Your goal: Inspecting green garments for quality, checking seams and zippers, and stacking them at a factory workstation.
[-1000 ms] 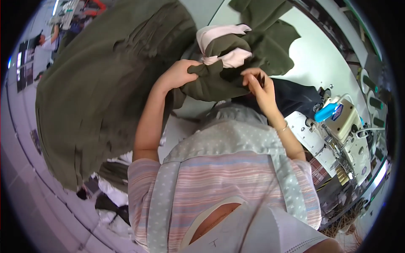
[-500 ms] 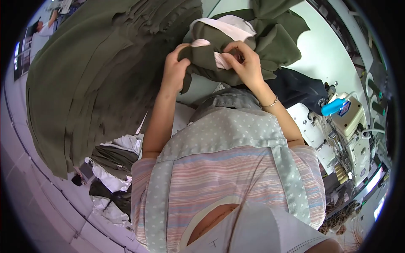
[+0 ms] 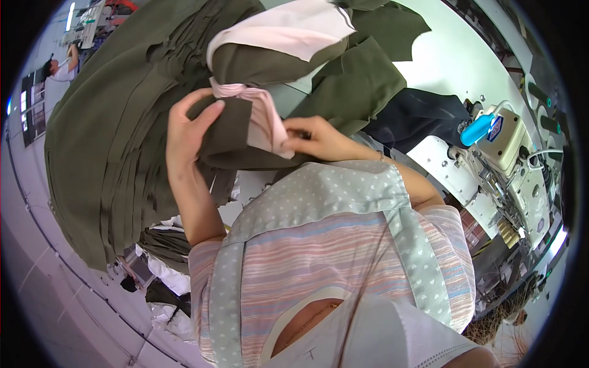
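Both my hands hold a piece of olive-green fabric (image 3: pixel 228 126) with a pale pink lining (image 3: pixel 265 113), just in front of my apron. My left hand (image 3: pixel 187 122) pinches the green edge, thumb on top. At the pink edge, the fingers of my right hand (image 3: pixel 310 138) are closed on the lining. Beyond them the same cloth spreads out, with a wide pink strip (image 3: pixel 276 30) lying over green. More olive-green cut pieces (image 3: pixel 368 80) lie to the far right of it.
A tall stack of olive-green fabric (image 3: pixel 104 135) fills the left side. Dark navy cloth (image 3: pixel 423 119) lies on the white table (image 3: pixel 472 73) beside a sewing machine (image 3: pixel 506 147) with a light-blue part. White-wrapped bundles (image 3: pixel 165 279) are low at the left. Another person (image 3: pixel 63 67) is far off at upper left.
Both hands have moved left and closer to my body, drawing the fabric along. More of the pink lining now shows, and the cloth is spread wider.
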The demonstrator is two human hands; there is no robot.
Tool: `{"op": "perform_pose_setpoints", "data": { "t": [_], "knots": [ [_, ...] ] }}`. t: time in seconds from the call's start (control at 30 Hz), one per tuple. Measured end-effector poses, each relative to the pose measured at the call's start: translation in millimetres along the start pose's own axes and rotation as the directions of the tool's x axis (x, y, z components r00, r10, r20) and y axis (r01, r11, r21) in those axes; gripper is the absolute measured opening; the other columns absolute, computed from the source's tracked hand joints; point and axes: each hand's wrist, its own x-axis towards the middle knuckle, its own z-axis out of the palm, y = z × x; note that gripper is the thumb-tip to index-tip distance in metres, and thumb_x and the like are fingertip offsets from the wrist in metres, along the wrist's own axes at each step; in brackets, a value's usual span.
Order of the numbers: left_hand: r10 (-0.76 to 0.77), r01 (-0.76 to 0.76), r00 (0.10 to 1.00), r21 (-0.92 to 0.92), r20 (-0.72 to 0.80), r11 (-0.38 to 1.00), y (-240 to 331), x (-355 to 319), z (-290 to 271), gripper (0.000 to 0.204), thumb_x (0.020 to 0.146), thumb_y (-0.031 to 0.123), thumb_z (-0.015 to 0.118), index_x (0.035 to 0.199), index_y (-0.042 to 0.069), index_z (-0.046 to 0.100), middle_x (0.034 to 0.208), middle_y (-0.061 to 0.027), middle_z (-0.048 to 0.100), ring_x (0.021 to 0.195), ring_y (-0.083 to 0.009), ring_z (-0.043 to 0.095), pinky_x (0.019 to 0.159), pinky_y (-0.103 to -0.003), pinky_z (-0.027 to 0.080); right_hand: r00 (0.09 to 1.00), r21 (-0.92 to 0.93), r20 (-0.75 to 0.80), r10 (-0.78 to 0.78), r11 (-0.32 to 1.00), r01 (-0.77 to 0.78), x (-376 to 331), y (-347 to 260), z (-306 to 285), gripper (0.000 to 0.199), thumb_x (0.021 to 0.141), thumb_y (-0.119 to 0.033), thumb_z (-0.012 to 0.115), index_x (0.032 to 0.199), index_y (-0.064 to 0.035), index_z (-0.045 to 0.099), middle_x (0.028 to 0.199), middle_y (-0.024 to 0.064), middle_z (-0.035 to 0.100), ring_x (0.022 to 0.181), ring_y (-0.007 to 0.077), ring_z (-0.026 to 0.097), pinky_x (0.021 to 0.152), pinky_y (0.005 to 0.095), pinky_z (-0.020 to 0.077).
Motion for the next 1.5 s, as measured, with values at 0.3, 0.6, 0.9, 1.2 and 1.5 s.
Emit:
{"op": "perform_pose_setpoints", "data": {
  "t": [0.3,0.6,0.9,1.2,1.5],
  "knots": [
    [-0.003,0.003,1.0,0.006,0.002,1.0,-31,5,37,0.015,0.08,0.007,0.068,0.089,-0.004,0.065,0.078,-0.0007,0.064,0.069,-0.0071,0.056,0.062,-0.023,0.046,0.9,0.049,-0.433,0.056,0.998,-0.039,24,9,-9,0.024,0.082,-0.011,0.071,0.102,-0.0018,0.062,0.075,0.0003,0.058,0.066,0.0023,0.05,0.052,0.02,0.0391],
    [0.275,-0.174,0.956,0.562,-0.099,0.809,-33,-7,81,0.019,0.081,0.013,0.067,0.092,0.0,0.062,0.072,-0.0116,0.063,0.065,-0.0123,0.059,0.062,-0.028,0.048,0.782,-0.601,-0.465,-0.414,0.796,0.064,24,-22,-28,0.028,0.073,-0.004,0.073,0.099,-0.0037,0.062,0.086,0.0017,0.063,0.057,0.0074,0.048,0.053,0.0217,0.0415],
    [0.264,-0.27,0.963,0.15,0.055,0.951,-88,-6,104,0.023,0.088,0.004,0.058,0.111,0.002,0.054,0.097,-0.0054,0.063,0.082,-0.0118,0.064,0.068,-0.025,0.05,0.836,-0.329,-0.534,-0.125,0.942,-0.07,6,8,-39,0.027,0.074,0.001,0.069,0.099,-0.0031,0.06,0.079,-0.0028,0.057,0.058,0.0016,0.045,0.053,0.0178,0.0371],
    [0.259,-0.261,0.965,-0.176,-0.03,0.949,-80,24,110,0.022,0.084,-0.001,0.062,0.105,0.001,0.055,0.082,-0.0002,0.059,0.071,-0.0024,0.056,0.057,-0.016,0.042,0.79,-0.043,-0.612,0.028,0.997,-0.069,-1,10,-38,0.026,0.073,0.001,0.069,0.097,-0.0038,0.061,0.081,0.0011,0.06,0.056,0.0054,0.048,0.053,0.0188,0.0407],
    [0.319,-0.329,0.941,0.079,0.11,0.941,-59,22,109,0.02,0.08,-0.001,0.066,0.097,0.004,0.056,0.081,0.003,0.054,0.062,0.0,0.043,0.052,-0.017,0.034,0.813,-0.555,-0.525,-0.253,0.826,-0.101,7,-19,-44,0.026,0.072,-0.001,0.069,0.097,-0.0023,0.06,0.074,0.0005,0.054,0.058,0.0037,0.043,0.054,0.0194,0.0382]
  ]
}}
